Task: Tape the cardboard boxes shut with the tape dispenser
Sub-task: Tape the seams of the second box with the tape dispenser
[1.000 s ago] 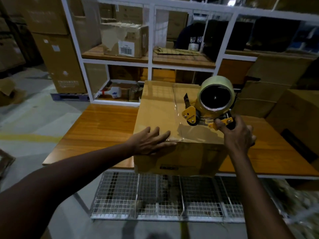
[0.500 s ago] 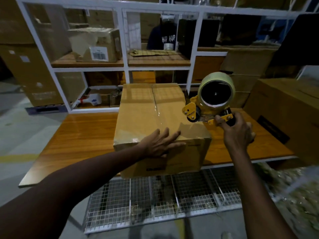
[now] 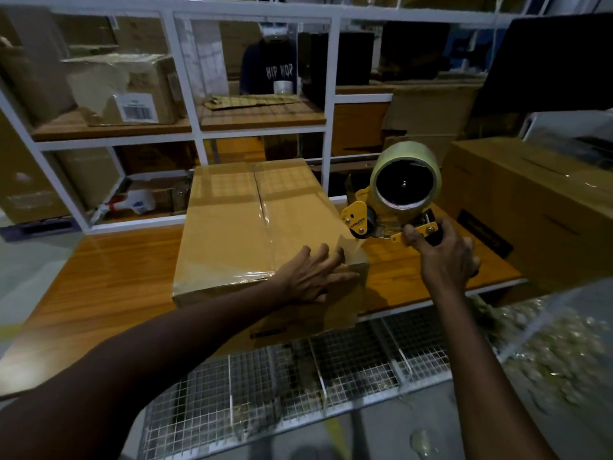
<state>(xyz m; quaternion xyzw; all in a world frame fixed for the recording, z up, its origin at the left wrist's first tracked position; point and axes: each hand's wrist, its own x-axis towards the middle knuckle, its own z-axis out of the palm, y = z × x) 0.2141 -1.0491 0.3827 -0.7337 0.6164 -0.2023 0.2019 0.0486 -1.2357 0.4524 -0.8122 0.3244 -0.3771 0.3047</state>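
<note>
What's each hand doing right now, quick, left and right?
Left hand: open, fingers spread, pressing on the near right corner of the cardboard box.
Right hand: closed around the handle of the tape dispenser.

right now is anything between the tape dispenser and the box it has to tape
Nothing visible does. The tape dispenser, held by the right hand, sits just off the right edge of the box. The left hand lies spread on the near right corner, beside that gap, not in it.
</note>
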